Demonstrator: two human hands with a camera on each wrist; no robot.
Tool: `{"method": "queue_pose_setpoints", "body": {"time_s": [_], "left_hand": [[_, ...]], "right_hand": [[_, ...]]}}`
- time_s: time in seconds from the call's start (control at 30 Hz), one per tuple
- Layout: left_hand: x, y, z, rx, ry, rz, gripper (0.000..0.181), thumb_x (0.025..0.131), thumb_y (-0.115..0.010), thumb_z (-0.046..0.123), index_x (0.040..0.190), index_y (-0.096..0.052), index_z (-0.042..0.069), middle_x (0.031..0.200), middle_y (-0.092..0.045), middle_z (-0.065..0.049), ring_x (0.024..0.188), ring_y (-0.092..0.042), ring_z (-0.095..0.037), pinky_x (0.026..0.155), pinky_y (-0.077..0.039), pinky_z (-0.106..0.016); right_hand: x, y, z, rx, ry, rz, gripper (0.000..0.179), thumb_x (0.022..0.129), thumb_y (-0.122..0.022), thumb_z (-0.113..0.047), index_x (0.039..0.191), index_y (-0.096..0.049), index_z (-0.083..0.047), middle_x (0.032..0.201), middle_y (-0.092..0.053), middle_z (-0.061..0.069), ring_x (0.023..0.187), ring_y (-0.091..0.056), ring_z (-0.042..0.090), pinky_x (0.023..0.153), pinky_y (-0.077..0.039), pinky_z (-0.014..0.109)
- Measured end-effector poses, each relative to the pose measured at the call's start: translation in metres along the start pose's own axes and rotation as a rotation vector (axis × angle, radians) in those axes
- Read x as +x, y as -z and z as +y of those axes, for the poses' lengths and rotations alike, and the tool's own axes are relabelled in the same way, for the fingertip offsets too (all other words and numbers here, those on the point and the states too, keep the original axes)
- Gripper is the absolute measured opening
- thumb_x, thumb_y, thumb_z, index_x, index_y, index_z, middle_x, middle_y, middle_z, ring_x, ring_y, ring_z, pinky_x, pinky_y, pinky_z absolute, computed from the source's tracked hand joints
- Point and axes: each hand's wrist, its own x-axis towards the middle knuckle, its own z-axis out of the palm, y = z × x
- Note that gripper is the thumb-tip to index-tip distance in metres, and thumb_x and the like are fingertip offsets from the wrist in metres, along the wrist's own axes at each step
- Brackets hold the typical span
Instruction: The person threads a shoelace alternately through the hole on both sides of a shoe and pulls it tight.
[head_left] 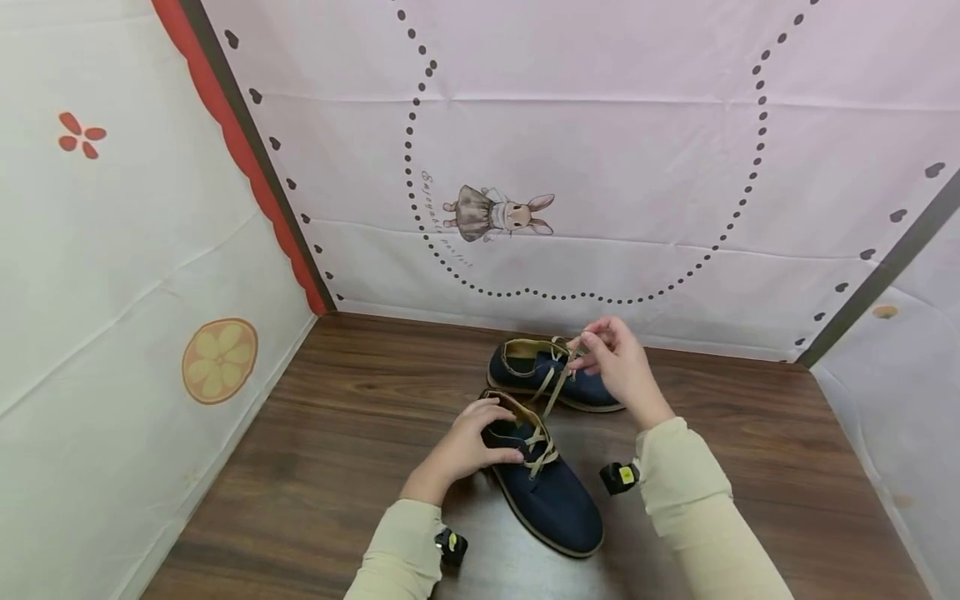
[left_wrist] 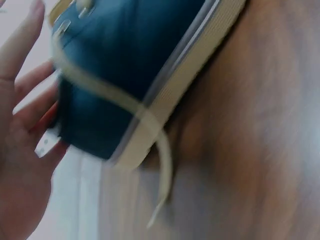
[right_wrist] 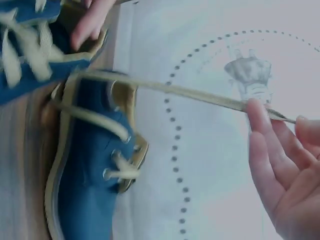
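Note:
Two navy lace-up shoes with beige laces and tan soles lie on the wooden surface: a near shoe [head_left: 551, 500] with its toe toward me and a far shoe [head_left: 600, 392] by the back wall. My left hand [head_left: 472, 437] grips the near shoe at its collar, with fingertips over the opening and the thumb along the side. Above the far shoe, my right hand [head_left: 618, 362] pinches a shoelace [right_wrist: 200, 95] near its end. This lace stretches taut, then bends back to an eyelet of the far shoe. Another lace [left_wrist: 115, 95] hangs loose across a shoe's side.
White printed cloth walls [head_left: 630, 183] stand at the back and both sides of the brown wood-grain surface [head_left: 322, 475]. Small black devices with yellow marks sit by the left wrist [head_left: 452, 547] and the right wrist [head_left: 618, 477].

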Motion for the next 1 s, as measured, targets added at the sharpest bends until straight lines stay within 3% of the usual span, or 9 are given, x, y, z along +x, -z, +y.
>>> {"method": "queue_pose_setpoints", "body": {"time_s": [0.07, 0.13, 0.2, 0.3, 0.43, 0.53, 0.73, 0.87, 1.0], "left_hand": [[-0.003, 0.005, -0.001, 0.017, -0.027, -0.043, 0.049, 0.072, -0.079, 0.033, 0.114, -0.063, 0.014, 0.133, -0.049, -0.006, 0.133, -0.028, -0.026, 0.102, -0.028, -0.05], [-0.005, 0.006, -0.001, 0.105, -0.075, -0.056, 0.04, 0.073, -0.079, 0.027, 0.108, -0.066, 0.014, 0.125, -0.055, -0.003, 0.13, -0.033, -0.025, 0.099, -0.032, -0.049], [-0.007, 0.001, -0.002, 0.237, -0.124, -0.01, 0.032, 0.074, -0.078, 0.026, 0.103, -0.068, 0.016, 0.112, -0.062, 0.001, 0.124, -0.04, -0.021, 0.095, -0.036, -0.046], [-0.008, -0.01, -0.001, 0.353, -0.106, 0.135, 0.026, 0.074, -0.078, 0.029, 0.097, -0.071, 0.02, 0.097, -0.065, 0.008, 0.108, -0.047, -0.015, 0.084, -0.043, -0.037], [-0.005, -0.024, 0.005, 0.293, -0.03, 0.297, 0.025, 0.075, -0.077, 0.031, 0.096, -0.072, 0.02, 0.088, -0.065, 0.01, 0.093, -0.046, -0.011, 0.071, -0.046, -0.03], [-0.001, -0.029, 0.006, 0.221, -0.017, 0.333, 0.022, 0.078, -0.075, 0.028, 0.099, -0.072, 0.018, 0.089, -0.065, 0.009, 0.092, -0.044, -0.012, 0.071, -0.046, -0.029], [-0.006, -0.024, -0.005, 0.12, -0.057, 0.224, 0.026, 0.081, -0.073, 0.019, 0.106, -0.069, 0.014, 0.096, -0.065, 0.005, 0.099, -0.042, -0.015, 0.08, -0.045, -0.033], [-0.01, -0.02, -0.009, 0.038, -0.082, 0.127, 0.03, 0.083, -0.07, 0.017, 0.112, -0.066, 0.01, 0.105, -0.063, 0.0, 0.107, -0.04, -0.019, 0.085, -0.042, -0.037], [-0.009, -0.014, -0.007, -0.036, -0.086, 0.092, 0.031, 0.085, -0.067, 0.016, 0.115, -0.064, 0.007, 0.114, -0.06, -0.005, 0.111, -0.043, -0.022, 0.09, -0.041, -0.039]], "right_hand": [[-0.004, 0.004, 0.004, -0.013, 0.009, -0.043, 0.028, 0.098, -0.045, -0.015, 0.12, -0.039, 0.001, 0.116, -0.058, 0.021, 0.092, -0.063, 0.032, 0.074, -0.052, 0.039], [-0.012, 0.008, 0.017, -0.029, -0.012, -0.078, 0.036, 0.097, -0.049, -0.015, 0.126, -0.036, 0.0, 0.122, -0.054, 0.022, 0.097, -0.06, 0.033, 0.076, -0.051, 0.039], [-0.024, 0.013, 0.035, -0.054, -0.045, -0.103, 0.043, 0.095, -0.053, -0.016, 0.13, -0.035, 0.0, 0.124, -0.051, 0.023, 0.099, -0.058, 0.034, 0.077, -0.05, 0.038], [-0.045, 0.022, 0.064, -0.11, -0.122, -0.105, 0.047, 0.094, -0.056, -0.02, 0.13, -0.038, 0.002, 0.122, -0.049, 0.023, 0.104, -0.055, 0.035, 0.078, -0.048, 0.038], [-0.065, 0.028, 0.097, -0.125, -0.246, -0.063, 0.048, 0.093, -0.057, -0.021, 0.129, -0.04, 0.004, 0.125, -0.045, 0.025, 0.11, -0.049, 0.038, 0.077, -0.048, 0.039], [-0.072, 0.025, 0.116, -0.151, -0.283, -0.036, 0.045, 0.092, -0.058, -0.02, 0.126, -0.044, 0.006, 0.124, -0.046, 0.026, 0.108, -0.051, 0.037, 0.075, -0.048, 0.037], [-0.083, 0.014, 0.136, -0.278, -0.264, 0.028, 0.026, 0.09, -0.06, -0.013, 0.113, -0.06, 0.001, 0.112, -0.054, 0.017, 0.096, -0.057, 0.032, 0.072, -0.047, 0.036], [-0.09, 0.009, 0.136, -0.366, -0.242, 0.057, 0.022, 0.088, -0.062, -0.011, 0.109, -0.064, -0.004, 0.108, -0.056, 0.012, 0.093, -0.059, 0.03, 0.071, -0.047, 0.037], [-0.087, 0.013, 0.132, -0.426, -0.254, 0.055, 0.025, 0.088, -0.061, -0.015, 0.11, -0.063, -0.002, 0.102, -0.06, 0.011, 0.09, -0.059, 0.028, 0.072, -0.046, 0.039]]}}
